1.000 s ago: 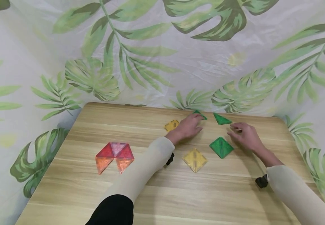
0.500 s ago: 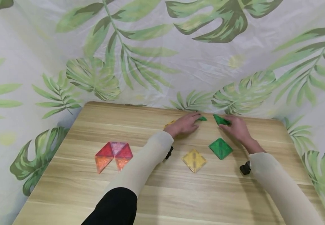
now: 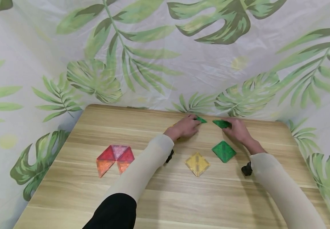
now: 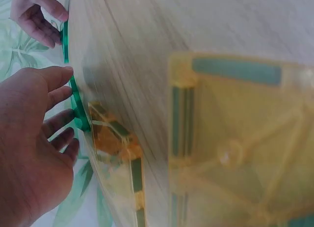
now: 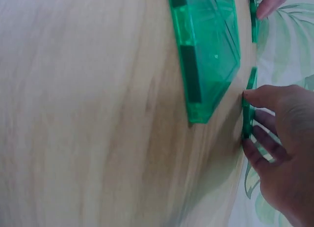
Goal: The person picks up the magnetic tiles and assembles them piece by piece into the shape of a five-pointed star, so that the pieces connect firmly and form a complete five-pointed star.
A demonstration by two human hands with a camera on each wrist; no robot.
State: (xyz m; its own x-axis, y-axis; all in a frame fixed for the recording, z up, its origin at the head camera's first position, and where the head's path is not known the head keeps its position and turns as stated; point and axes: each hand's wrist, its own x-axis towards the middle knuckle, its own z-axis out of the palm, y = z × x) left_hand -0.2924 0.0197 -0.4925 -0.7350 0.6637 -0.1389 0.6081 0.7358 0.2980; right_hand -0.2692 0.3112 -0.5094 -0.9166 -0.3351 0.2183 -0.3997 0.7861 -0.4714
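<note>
Near the table's back edge, my left hand (image 3: 186, 127) holds a green triangular magnetic tile (image 3: 201, 120), its thumb and fingers along the tile's edges in the left wrist view. To its right, my right hand (image 3: 238, 130) pinches another green triangular magnetic tile (image 5: 248, 119) between thumb and fingers. A narrow gap separates these two tiles. Both appear to lie low at the tabletop. A green diamond of magnetic tile (image 3: 224, 151) lies in front of my right hand. A yellow diamond (image 3: 197, 163) sits nearer. My left hand mostly hides another yellow tile piece (image 4: 117, 178) in the head view.
On the left of the wooden table (image 3: 76, 197) lies an arch of joined tiles: red (image 3: 106, 154), pink (image 3: 119, 152) and orange (image 3: 104, 167). My left sleeve partly covers its right end. A leaf-printed cloth (image 3: 153, 63) rises directly behind the table's back edge.
My right hand has moved left, taken hold of the right green triangle and turned it, shifting it slightly left. My left hand has moved slightly left with its green triangle, covering more of the yellow piece.
</note>
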